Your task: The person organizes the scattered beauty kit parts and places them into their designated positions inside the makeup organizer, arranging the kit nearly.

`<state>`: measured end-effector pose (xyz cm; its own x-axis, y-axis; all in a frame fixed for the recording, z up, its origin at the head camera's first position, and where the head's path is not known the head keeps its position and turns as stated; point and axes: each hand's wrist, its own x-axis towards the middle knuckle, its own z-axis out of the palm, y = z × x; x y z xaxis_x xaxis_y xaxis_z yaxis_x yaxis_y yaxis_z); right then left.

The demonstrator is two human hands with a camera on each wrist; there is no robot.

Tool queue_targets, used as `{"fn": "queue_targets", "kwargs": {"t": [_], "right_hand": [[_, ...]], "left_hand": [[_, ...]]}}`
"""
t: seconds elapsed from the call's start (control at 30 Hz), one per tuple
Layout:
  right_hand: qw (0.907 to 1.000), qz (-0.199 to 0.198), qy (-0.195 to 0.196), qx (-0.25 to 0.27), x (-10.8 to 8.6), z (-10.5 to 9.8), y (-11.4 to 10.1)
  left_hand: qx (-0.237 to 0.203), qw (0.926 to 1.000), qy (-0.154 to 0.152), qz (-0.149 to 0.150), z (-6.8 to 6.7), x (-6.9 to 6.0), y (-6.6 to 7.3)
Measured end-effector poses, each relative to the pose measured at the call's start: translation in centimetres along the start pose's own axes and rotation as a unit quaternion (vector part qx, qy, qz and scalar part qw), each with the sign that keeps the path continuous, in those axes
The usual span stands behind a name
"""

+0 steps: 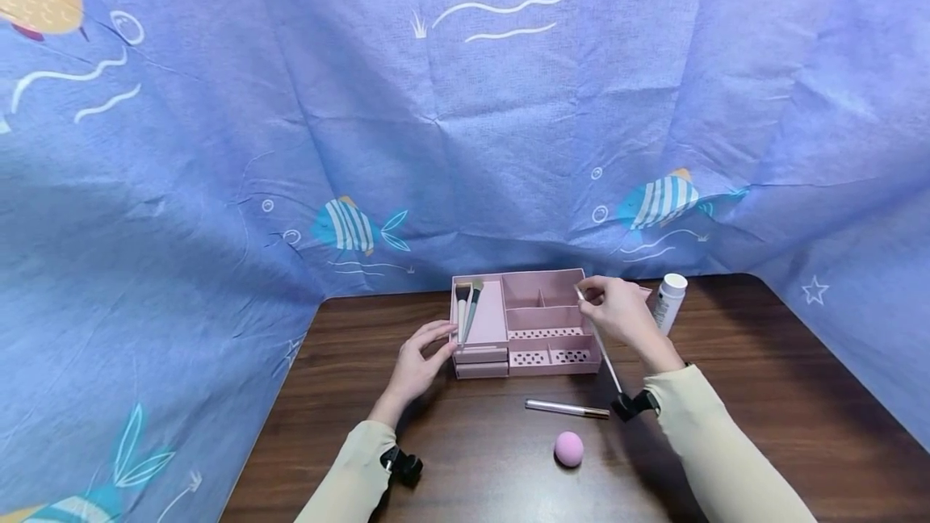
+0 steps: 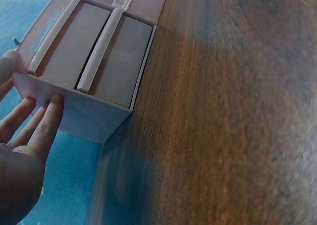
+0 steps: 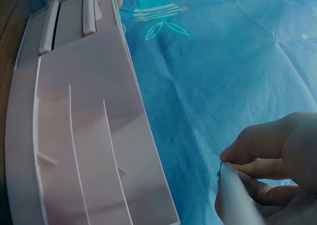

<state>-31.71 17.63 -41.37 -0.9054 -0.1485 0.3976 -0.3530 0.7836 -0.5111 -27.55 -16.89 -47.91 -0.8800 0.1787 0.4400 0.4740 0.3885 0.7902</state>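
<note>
A pink desktop organizer [image 1: 485, 309] stands near the back of the table, two drawers [image 2: 119, 56] at its front left and divided compartments [image 3: 91, 150] on its right. Two makeup brushes [image 1: 472, 309] lie on its flat left top. My left hand [image 1: 417, 361] rests against the organizer's left side, fingertips touching the wall and thumb near the top edge. My right hand [image 1: 617, 309], above the organizer's right end, pinches a slim white stick [image 1: 606, 355] by its upper end. The stick slants down toward the wrist; its kind is unclear, and it looks blurred in the right wrist view.
A white bottle [image 1: 670, 301] stands just beyond my right hand. In front of the organizer lie a silver pen-like tube [image 1: 567, 408] and a round pink sponge [image 1: 569, 449]. A blue fish-patterned cloth [image 1: 465, 144] hangs behind the wooden table [image 1: 349, 394].
</note>
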Motion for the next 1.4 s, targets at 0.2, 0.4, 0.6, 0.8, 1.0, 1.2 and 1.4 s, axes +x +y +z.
{"fn": "queue_targets", "kwargs": {"t": [0.2, 0.4, 0.6, 0.8, 1.0, 1.2, 1.4], "right_hand": [[0.9999, -0.001, -0.008, 0.011, 1.0, 0.8, -1.3], [0.9997, -0.006, -0.004, 0.024, 2.2, 1.7, -3.0], [0.9990, -0.008, 0.007, 0.043, 3.5, 2.6, -4.4], [0.9983, -0.007, 0.012, 0.056, 4.5, 3.6, -5.3], [0.9964, 0.013, 0.011, 0.083, 5.2, 4.8, -6.1], [0.9951, 0.024, 0.014, 0.095, 5.7, 5.9, -6.8], [0.9952, 0.027, 0.000, 0.094, 6.1, 6.8, -7.2]], "left_hand": [[0.002, 0.9999, -0.001, -0.010, 0.2, 0.2, -0.7], [-0.005, 0.9998, 0.013, -0.014, 0.9, 0.5, -3.9], [-0.015, 0.9998, 0.014, 0.000, 0.9, 0.5, -4.5], [-0.015, 0.9998, 0.011, -0.004, 0.9, 0.6, -4.4], [-0.012, 0.9999, 0.012, -0.002, 0.8, 0.5, -4.4], [-0.020, 0.9996, 0.015, 0.010, 0.9, 0.5, -4.5], [-0.015, 0.9998, 0.012, -0.010, 0.9, 0.3, -4.4]]}}
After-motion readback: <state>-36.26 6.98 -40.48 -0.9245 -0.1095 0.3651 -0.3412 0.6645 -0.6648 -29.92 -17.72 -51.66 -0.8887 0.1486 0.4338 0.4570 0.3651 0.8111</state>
